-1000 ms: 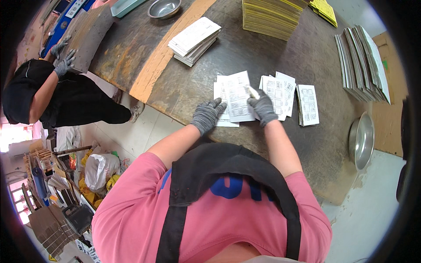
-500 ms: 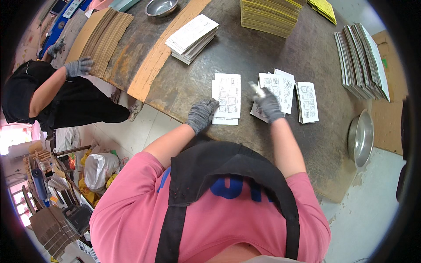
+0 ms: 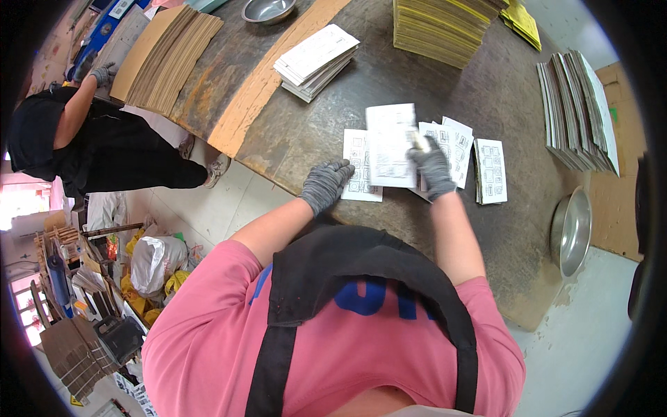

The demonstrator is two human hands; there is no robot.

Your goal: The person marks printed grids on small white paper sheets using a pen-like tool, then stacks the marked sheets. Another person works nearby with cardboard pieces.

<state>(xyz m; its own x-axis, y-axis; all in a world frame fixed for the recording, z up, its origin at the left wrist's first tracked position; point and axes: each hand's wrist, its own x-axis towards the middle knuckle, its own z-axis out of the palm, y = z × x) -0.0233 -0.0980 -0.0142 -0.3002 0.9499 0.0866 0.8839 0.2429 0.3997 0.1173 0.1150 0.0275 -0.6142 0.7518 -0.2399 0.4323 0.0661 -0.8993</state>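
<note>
My left hand (image 3: 325, 186), in a grey glove, rests with its fingers stretched out at the left edge of a white printed sheet (image 3: 357, 187) on the dark table. My gloved right hand (image 3: 433, 171) is closed at the right edge of another white sheet (image 3: 390, 147), which is smeared by motion and overlaps the first. A small pale thing (image 3: 420, 141) shows at the right fingertips; its kind cannot be made out. Behind the right hand lie fanned printed sheets (image 3: 460, 142). Right of them is a neat stack of printed sheets (image 3: 492, 171).
Farther back are a white paper stack (image 3: 316, 55), a tall yellow-edged stack (image 3: 445, 31) and a metal bowl (image 3: 267, 10). Board stacks (image 3: 577, 111) and a metal basin (image 3: 572, 233) stand at the right. A co-worker (image 3: 90, 139) stands left beside brown cardboard sheets (image 3: 163, 62).
A sheet has come off the fanned pile with my right hand and moved left over the sheet by my left hand. The co-worker's hand has shifted up along the cardboard stack.
</note>
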